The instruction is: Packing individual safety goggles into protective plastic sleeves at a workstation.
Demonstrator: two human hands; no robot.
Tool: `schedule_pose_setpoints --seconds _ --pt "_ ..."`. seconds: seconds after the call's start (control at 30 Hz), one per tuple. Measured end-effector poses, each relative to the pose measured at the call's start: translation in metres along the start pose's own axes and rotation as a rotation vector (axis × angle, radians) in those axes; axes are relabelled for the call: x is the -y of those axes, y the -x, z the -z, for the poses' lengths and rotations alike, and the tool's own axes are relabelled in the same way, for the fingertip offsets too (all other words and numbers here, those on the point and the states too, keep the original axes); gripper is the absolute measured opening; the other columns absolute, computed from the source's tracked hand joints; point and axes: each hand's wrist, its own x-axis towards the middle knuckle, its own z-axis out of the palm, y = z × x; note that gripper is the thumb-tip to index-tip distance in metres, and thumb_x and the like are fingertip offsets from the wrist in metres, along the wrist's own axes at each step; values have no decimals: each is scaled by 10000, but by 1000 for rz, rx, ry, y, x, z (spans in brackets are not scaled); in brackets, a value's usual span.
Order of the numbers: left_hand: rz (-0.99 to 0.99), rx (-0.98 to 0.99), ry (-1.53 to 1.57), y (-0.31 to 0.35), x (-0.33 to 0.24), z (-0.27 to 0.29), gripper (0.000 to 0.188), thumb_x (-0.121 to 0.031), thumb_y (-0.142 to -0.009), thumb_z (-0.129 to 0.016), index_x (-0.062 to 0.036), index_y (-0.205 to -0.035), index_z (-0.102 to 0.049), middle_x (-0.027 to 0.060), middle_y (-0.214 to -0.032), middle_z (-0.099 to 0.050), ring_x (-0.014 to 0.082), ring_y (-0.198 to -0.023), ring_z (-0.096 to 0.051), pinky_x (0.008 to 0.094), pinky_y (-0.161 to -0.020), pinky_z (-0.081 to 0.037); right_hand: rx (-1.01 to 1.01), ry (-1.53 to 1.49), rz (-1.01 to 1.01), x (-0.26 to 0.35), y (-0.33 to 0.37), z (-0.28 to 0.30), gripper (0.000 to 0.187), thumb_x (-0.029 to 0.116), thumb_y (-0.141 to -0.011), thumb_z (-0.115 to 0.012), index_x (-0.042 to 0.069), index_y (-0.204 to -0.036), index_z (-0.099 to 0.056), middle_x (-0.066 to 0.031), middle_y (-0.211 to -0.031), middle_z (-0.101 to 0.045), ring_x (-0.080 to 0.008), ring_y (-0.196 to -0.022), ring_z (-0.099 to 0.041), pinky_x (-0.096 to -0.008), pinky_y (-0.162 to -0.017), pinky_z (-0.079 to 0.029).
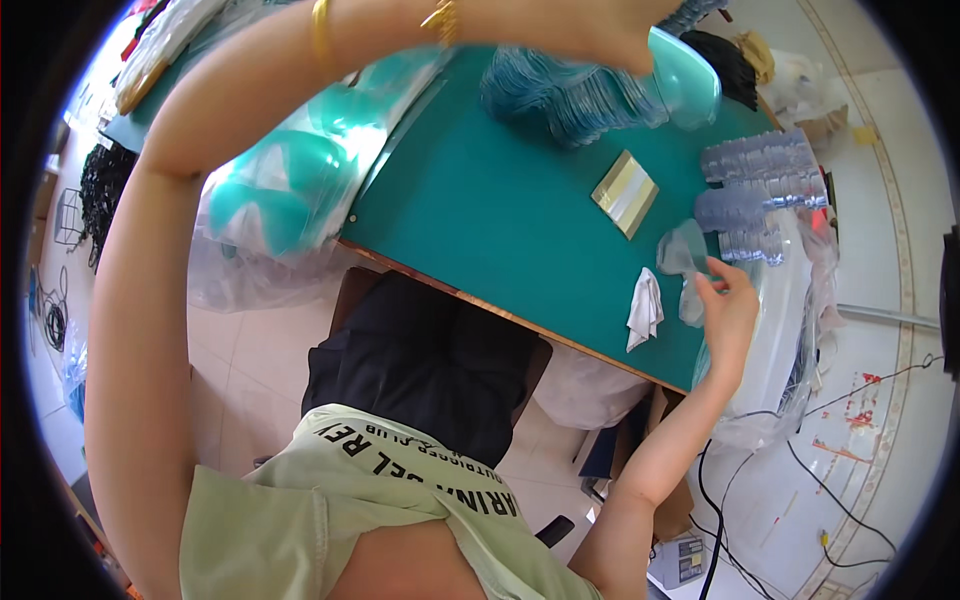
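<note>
My left arm, with a gold bracelet, reaches across the far side of the table. My left hand [625, 35] is partly cut off by the top edge and its fingers are hidden. It is beside a glossy teal lens [690, 85] at the end of a long row of nested bluish lenses [580, 105]. At the table's right side, my right hand [732, 305] is closed, thumb and finger pinching the edge of a clear goggle-shaped lens [683, 250]. A crumpled white cloth [645, 310] lies just left of that lens.
The green tabletop [480, 190] holds a small yellowish rectangular block [626, 194]. Stacked clear lenses [760, 185] stand at the right edge. Bagged teal lenses [285, 185] lie at the left. Black cables [710, 500] trail over the floor at the lower right.
</note>
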Motion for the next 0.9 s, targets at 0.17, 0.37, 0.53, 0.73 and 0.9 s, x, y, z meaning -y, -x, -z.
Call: schedule_pose_setpoints --seconds 0.17,0.37,0.53,0.73,0.9 --pt "2 126 39 -24 30 -26 411 -267 -720 -710 127 -677 -602 299 -694 -603 414 -701 -658 477 -629 -509 144 -247 176 84 29 -33 316 112 -817 -770 26 -1118 -732 -110 -1038 -704 -206 -816 -632 -319 -762 -515" --pt "64 -302 65 46 -12 -7 423 -219 -841 -699 61 -1155 -661 195 -1119 -619 350 -1018 -599 398 -923 -486 128 -478 318 141 48 -97 282 136 -865 -745 17 -1120 -727 -126 -1058 -711 -224 -826 -687 -333 -754 -533" --pt "228 24 328 145 -37 -35 467 -122 -810 -764 -46 -1255 -642 112 -1131 -644 317 -1039 -630 359 -905 -506 -242 -271 -64 70 58 -74 215 197 -955 -689 60 -1113 -739 -95 -1031 -711 -206 -856 -663 -345 -796 -530" --pt "291 175 309 209 -45 -88 702 -261 -751 -861 3 -1326 -559 156 -1211 -489 331 -1065 -480 395 -951 -453 -151 -158 -90 21 60 -88 239 66 -957 -666 31 -1189 -713 -86 -1049 -678 -151 -865 -664 -279 -781 -537" --pt "429 137 377 222 -54 -89 693 -253 -734 -874 9 -1300 -573 147 -1175 -486 312 -1051 -484 378 -938 -450 -20 -521 61 113 66 -82 225 30 -939 -682 7 -1161 -710 -58 -1073 -679 -126 -909 -653 -265 -818 -530"
